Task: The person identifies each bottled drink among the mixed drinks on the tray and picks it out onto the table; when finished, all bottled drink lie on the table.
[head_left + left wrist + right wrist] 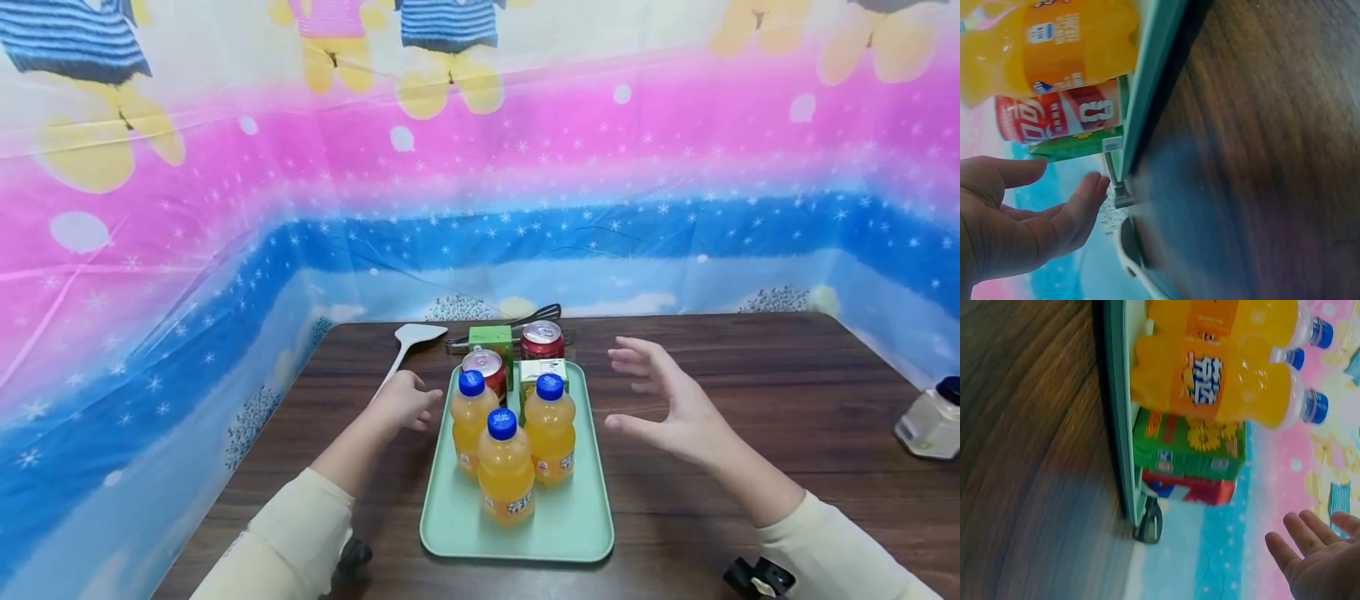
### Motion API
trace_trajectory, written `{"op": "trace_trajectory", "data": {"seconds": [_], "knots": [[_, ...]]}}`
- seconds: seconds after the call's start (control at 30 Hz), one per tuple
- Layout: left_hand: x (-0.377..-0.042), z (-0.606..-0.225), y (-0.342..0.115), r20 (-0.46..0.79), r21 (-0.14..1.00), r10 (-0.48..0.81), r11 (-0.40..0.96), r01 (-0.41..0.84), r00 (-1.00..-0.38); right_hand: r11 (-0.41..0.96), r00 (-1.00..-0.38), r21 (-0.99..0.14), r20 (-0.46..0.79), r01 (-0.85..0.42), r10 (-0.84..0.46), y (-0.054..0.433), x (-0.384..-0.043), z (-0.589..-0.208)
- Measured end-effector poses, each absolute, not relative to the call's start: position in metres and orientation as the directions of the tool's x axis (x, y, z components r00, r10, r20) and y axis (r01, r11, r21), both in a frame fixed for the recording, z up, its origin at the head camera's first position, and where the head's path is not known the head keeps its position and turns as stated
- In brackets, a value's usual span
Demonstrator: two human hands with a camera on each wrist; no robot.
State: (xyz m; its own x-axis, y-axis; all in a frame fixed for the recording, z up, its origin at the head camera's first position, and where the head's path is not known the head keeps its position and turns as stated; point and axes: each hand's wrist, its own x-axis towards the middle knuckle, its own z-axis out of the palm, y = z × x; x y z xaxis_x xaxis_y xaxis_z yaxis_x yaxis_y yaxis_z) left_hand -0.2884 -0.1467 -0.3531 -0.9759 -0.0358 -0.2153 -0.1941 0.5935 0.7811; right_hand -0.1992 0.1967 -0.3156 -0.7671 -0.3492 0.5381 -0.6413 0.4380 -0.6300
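Note:
A pale green tray [558, 533] carries three orange soda bottles [507, 479] with blue caps, two red cans [542, 337] and two green drink cartons [491, 337]. Just off the tray's left edge, my left hand [405, 402] hovers with loosely bent fingers and holds nothing. In the left wrist view a gap shows between its thumb and fingers, near a carton [1075, 145]. My right hand [675, 408] is held apart from the tray on the right, fingers spread and facing the drinks. The bottles partly hide the cans and cartons behind them.
A white spatula [416, 335] lies behind my left hand, its handle partly covered by it. Behind the tray is a black-headed kitchen utensil [542, 315]. A jar with a dark lid [930, 419] stands at the far right. A patterned cloth [570, 183] hangs around the table.

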Motion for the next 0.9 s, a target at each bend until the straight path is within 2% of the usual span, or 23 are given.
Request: {"op": "trace_trajectory", "data": {"seconds": [0.33, 0.77, 0.9], "knots": [[-0.294, -0.369, -0.139, -0.339, 0.782, -0.033, 0.546, -0.301, -0.94, 0.385, -0.776, -0.677, 0.499, -0.627, -0.386, 0.178, -0.219, -0.354], [-0.294, -0.379, -0.134, -0.387, 0.739, -0.047, 0.582, -0.34, -0.921, 0.362, -0.82, -0.747, 0.426, -0.557, -0.382, 0.154, -0.226, -0.367], [-0.295, -0.379, -0.134, -0.378, 0.735, -0.041, 0.594, -0.327, -0.925, 0.398, -0.84, -0.749, 0.4, -0.53, -0.367, 0.148, -0.227, -0.369]]}}
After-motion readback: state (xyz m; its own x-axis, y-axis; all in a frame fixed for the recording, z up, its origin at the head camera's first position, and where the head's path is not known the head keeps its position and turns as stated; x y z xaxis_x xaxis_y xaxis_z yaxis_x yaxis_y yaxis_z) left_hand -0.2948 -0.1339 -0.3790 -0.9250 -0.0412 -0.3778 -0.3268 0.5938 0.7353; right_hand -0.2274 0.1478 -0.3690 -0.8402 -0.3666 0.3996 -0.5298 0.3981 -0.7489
